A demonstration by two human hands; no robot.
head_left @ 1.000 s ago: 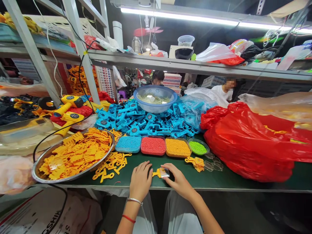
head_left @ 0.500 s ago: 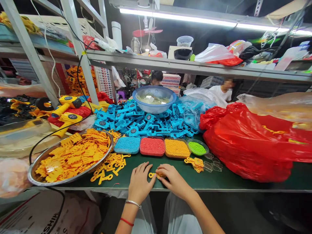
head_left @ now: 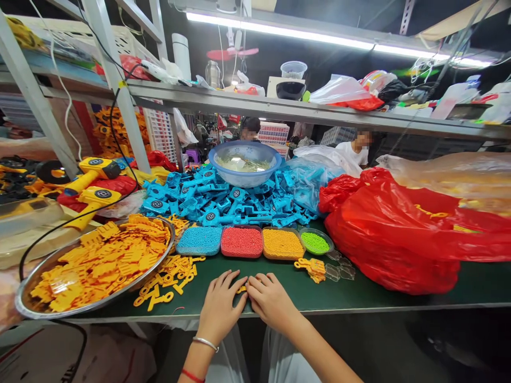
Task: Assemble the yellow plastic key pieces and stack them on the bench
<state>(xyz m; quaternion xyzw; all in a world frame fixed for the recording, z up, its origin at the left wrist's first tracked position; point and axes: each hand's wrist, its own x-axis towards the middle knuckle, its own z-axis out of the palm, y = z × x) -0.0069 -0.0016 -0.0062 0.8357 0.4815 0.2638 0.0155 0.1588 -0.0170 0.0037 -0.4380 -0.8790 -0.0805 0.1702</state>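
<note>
My left hand (head_left: pixel 221 306) rests low over the green table's front edge, its fingers spread. Beside it, my right hand (head_left: pixel 271 300) has its fingers bent together over a small yellow plastic piece (head_left: pixel 241 289), mostly hidden between the two hands. Its ring end shows by my left fingertips. Behind my hands stand trays of blue beads (head_left: pixel 199 241), red beads (head_left: pixel 241 242) and yellow beads (head_left: pixel 283 243), and a round dish of green beads (head_left: pixel 315 242). A small stack of yellow pieces (head_left: pixel 313 269) lies to the right, next to clear plastic pieces (head_left: pixel 339 271).
A metal bowl of yellow pieces (head_left: pixel 171 246) stands at the left, loose ones beside it. Blue plastic parts (head_left: pixel 223 199) are heaped behind the trays under a blue basin (head_left: pixel 245 173). A red bag (head_left: pixel 391 239) lies right. Two people sit beyond the shelf.
My right hand has closed in toward my left and now covers more of the yellow piece. The whole view has shifted slightly, so the bowl and trays sit farther left.
</note>
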